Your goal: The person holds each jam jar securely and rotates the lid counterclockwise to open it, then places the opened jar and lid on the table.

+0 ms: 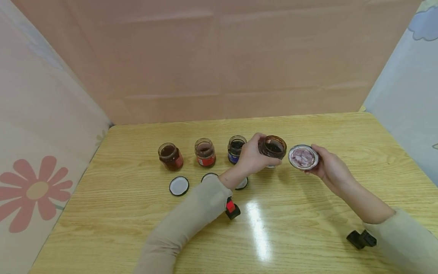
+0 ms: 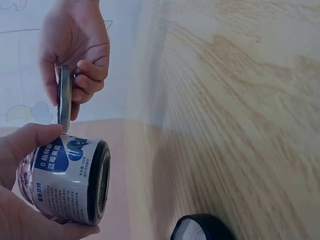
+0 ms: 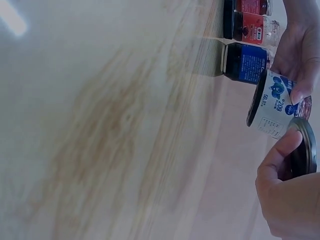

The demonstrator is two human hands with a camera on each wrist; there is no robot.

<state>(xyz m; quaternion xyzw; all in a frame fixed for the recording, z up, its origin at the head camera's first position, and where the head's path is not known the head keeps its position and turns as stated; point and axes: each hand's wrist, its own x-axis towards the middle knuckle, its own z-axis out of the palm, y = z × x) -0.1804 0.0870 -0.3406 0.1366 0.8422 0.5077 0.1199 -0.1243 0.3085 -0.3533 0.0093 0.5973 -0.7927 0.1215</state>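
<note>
My left hand (image 1: 254, 155) grips an uncapped glass jam jar (image 1: 272, 146) with dark jam inside. In the left wrist view, its white and blue label (image 2: 56, 172) carries a blueberry picture. The jar is raised slightly off the table and tilted. Just right of its mouth, my right hand (image 1: 330, 167) pinches a round jar lid (image 1: 303, 157) by the edge. The lid's underside, smeared with purplish jam, faces the head camera. In the right wrist view, the dark lid rim (image 3: 303, 147) is close to the jar's mouth; whether they touch I cannot tell.
Three more open jars stand in a row to the left: a dark red one (image 1: 170, 156), a red-labelled one (image 1: 205, 153) and a blue-labelled one (image 1: 236, 149). Before them lie lids (image 1: 179, 186), two partly hidden by my left arm. A pink backdrop (image 1: 219, 76) rises behind the table.
</note>
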